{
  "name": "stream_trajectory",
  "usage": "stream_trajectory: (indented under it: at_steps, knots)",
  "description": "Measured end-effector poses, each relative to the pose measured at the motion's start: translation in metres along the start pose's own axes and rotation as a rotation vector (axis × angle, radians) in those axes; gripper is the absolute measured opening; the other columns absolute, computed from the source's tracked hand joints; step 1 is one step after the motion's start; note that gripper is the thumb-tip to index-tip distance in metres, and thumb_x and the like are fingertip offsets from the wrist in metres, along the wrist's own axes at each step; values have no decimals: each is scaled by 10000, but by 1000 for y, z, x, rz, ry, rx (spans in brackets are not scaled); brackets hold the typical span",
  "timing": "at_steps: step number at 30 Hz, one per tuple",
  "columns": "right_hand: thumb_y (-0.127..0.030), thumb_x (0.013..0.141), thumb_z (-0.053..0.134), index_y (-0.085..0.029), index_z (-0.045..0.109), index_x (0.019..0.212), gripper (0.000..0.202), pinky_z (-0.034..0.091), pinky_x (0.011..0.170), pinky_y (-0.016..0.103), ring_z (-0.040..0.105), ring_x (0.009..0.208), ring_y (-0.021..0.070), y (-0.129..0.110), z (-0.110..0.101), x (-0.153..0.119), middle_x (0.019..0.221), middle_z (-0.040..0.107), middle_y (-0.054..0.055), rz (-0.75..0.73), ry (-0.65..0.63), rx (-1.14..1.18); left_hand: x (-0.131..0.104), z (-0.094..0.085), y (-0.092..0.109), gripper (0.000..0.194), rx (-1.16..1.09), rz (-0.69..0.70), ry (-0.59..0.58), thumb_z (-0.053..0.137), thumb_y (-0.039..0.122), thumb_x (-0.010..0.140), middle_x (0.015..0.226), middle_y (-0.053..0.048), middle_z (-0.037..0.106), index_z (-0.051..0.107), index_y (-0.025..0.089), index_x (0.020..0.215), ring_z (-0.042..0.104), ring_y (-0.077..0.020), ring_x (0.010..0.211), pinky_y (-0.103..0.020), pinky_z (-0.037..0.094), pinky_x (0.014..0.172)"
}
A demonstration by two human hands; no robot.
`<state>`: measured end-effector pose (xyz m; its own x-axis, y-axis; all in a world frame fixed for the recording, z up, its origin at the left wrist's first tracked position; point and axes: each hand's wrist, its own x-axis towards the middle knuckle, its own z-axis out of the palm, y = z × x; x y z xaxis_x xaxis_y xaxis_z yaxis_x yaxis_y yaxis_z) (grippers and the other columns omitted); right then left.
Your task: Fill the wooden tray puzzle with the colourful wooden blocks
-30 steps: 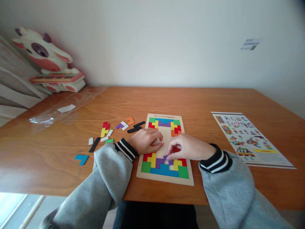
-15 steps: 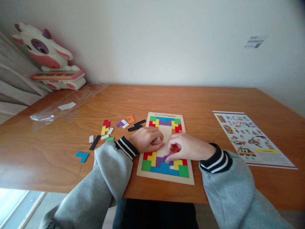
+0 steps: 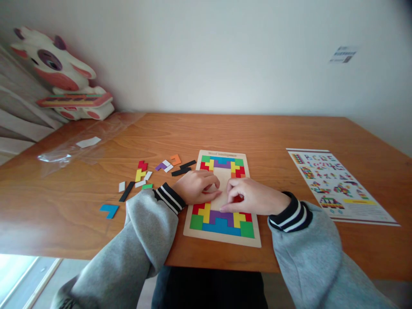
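Observation:
A wooden puzzle board (image 3: 222, 242) lies before me, with coloured pieces set along both its ends and sides and bare wood in the middle. My left hand (image 3: 198, 187) rests on its left side, fingers loosely curved and holding nothing I can see. From the right, my right hand (image 3: 249, 196) hovers low over the board, thumb apart from the bent fingers. The thumb tip is just above a purple piece (image 3: 221, 218), which sits flat against a blue piece (image 3: 222, 227). Part of the side pieces is hidden under both hands.
Loose pieces lie left of the board, among them a blue corner piece (image 3: 110, 210), a yellow piece (image 3: 140, 175) and a black strip (image 3: 127, 191). A printed sheet (image 3: 341, 184) lies right. Behind are a clear plastic bag (image 3: 88, 141) and a cow-shaped toy keyboard (image 3: 77, 101).
The purple piece, tilted with a gap at its right end before, now lies flat in the board. My right thumb has lifted off it slightly. My left hand has stayed in place.

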<state>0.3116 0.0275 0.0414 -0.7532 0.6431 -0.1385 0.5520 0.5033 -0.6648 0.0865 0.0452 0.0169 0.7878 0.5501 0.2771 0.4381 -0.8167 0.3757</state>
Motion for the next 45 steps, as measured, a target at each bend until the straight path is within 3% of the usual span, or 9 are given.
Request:
stream_trajectory:
  at_steps: [5, 11, 17, 21, 27, 29, 34, 37, 45]
  knots:
    - [-592, 931, 505, -163, 702, 665, 542, 358, 606, 271, 497, 615, 103, 2, -2, 1, 747, 567, 22, -40, 23, 2, 0, -1, 0, 170, 7, -10, -5, 548, 331, 924, 734, -3, 601, 615, 180, 884, 562, -130, 648, -246, 412, 622]
    - [-593, 968, 415, -174, 559, 584, 586, 280, 558, 274, 422, 552, 106, 2, -4, 4, 571, 499, -14, 50, 203, -124, -1, -1, 1, 148, 24, -9, 8, 518, 293, 933, 736, 1, 601, 608, 180, 903, 553, -123, 636, -245, 407, 617]
    - [-571, 974, 410, -176, 673, 713, 542, 326, 567, 264, 536, 585, 125, 3, -6, 1, 648, 653, 25, 128, 181, -50, -1, -1, 1, 154, 32, -13, 3, 503, 294, 941, 736, 1, 604, 611, 185, 922, 559, -127, 645, -250, 413, 622]
    - [-559, 970, 419, -175, 669, 714, 525, 315, 546, 260, 521, 566, 120, 4, -6, 1, 624, 636, 16, 133, 205, -64, -1, -1, 1, 164, 34, -23, -5, 493, 298, 947, 733, -1, 606, 614, 187, 938, 563, -131, 654, -250, 419, 637]
    - [-445, 901, 559, -197, 559, 754, 288, 310, 573, 262, 478, 579, 117, 12, -5, 2, 654, 566, -15, 210, 493, -198, -1, -5, -2, 135, 123, -135, 223, 511, 256, 924, 778, -40, 620, 616, 172, 913, 567, -176, 750, -288, 452, 722]
    - [-429, 849, 624, -205, 525, 805, 248, 321, 587, 259, 478, 604, 121, 13, -5, 2, 709, 568, -15, 213, 528, -219, -1, -7, -3, 117, 151, -171, 268, 519, 228, 897, 839, -61, 638, 614, 168, 931, 566, -194, 802, -314, 465, 771]
    - [-411, 794, 712, -203, 515, 811, 287, 359, 642, 253, 483, 676, 125, 14, -4, 0, 802, 568, -4, 79, 361, -195, -2, -6, -2, 180, 177, -160, 216, 544, 198, 842, 984, -90, 639, 604, 160, 1007, 545, -234, 908, -368, 479, 859]
    - [-457, 749, 766, -192, 563, 815, 339, 364, 652, 253, 483, 698, 130, 17, -7, -2, 786, 546, -10, 85, 247, -177, -3, -5, -3, 257, 179, -166, 178, 564, 170, 792, 1035, -97, 624, 594, 159, 1047, 534, -251, 956, -389, 477, 900]
    - [-518, 784, 725, -177, 659, 802, 348, 347, 589, 247, 472, 624, 112, 20, -12, -5, 694, 526, -23, 90, 136, -73, -2, -9, -2, 266, 156, -199, 177, 526, 114, 742, 1006, -88, 625, 594, 177, 991, 548, -249, 941, -391, 491, 865]
